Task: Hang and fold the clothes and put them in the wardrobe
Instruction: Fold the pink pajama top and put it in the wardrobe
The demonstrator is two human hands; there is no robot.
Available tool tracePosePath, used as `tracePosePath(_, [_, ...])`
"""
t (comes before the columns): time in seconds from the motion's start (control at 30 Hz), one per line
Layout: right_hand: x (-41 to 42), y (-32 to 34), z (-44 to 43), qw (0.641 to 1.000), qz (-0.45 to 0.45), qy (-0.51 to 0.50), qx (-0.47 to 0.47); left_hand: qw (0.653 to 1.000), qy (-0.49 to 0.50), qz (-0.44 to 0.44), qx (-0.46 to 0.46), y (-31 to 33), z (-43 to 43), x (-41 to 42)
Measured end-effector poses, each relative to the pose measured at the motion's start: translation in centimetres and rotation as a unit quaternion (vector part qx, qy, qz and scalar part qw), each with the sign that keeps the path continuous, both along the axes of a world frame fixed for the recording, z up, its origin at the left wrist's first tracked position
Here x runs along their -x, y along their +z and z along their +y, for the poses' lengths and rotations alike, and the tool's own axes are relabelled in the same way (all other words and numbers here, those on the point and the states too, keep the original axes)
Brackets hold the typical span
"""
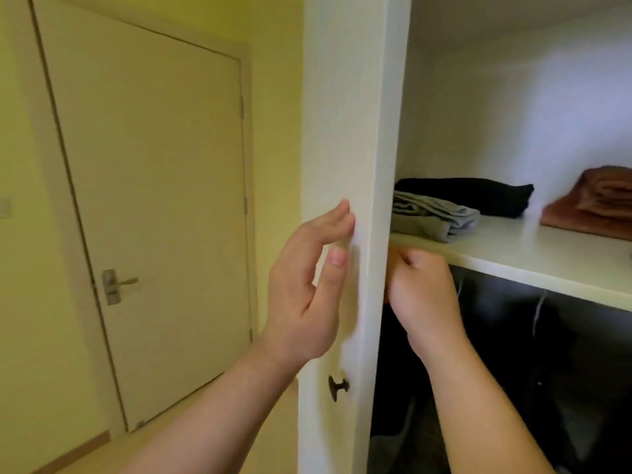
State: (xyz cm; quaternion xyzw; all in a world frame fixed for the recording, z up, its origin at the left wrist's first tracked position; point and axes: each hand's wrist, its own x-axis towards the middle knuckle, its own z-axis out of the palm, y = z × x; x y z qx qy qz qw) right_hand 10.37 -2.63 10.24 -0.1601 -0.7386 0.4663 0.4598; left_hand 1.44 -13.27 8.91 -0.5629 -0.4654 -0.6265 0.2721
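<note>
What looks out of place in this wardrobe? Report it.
Nothing stands out. The grey garment, black garment and pinkish towel lie folded on the shelf, dark clothes hang below, and the wardrobe door looks undamaged.

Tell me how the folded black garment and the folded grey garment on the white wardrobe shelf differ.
The folded black garment is dark and lies further back; the folded grey garment is pale and lies in front, nearer the front edge of the white wardrobe shelf. The black one reaches further right than the grey one. Both are folded, lie on the same shelf and are partly hidden by the white wardrobe door.
</note>
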Motion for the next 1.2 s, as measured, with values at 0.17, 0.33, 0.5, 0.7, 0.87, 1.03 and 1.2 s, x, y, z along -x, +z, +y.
tracePosePath(0.17, [-4.8,-0.3,5.3,0.976,0.052,0.039,0.210,0.993,0.046,0.093,0.050,0.7,6.1,-1.3])
tracePosePath(0.33, [-9.0,-1.3,8.2,0.955,0.099,-0.053,0.274,0.989,0.080,0.117,0.038,0.3,11.0,-2.3])
tracePosePath(0.5, [-10.5,-2.7,8.5,0.972,0.063,-0.143,0.177,0.983,0.106,0.132,0.069,0.4,13.4,-2.4])
tracePosePath(0.7, [-9.7,-3.7,7.5,0.962,0.023,-0.245,0.116,0.976,0.124,0.165,0.069,0.2,15.6,-1.7])
tracePosePath(0.87, [-9.3,-3.7,6.8,0.934,-0.011,-0.346,0.091,0.974,0.113,0.187,0.065,0.4,16.8,-0.6])
tracePosePath(1.03, [-10.7,-5.2,4.8,0.805,-0.063,-0.588,-0.043,0.984,0.023,0.177,0.013,-0.3,16.5,-1.8])
tracePosePath(1.2, [-15.6,-6.8,0.0,0.571,-0.074,-0.814,-0.074,0.951,-0.189,0.240,-0.052,-1.2,14.8,-6.7])
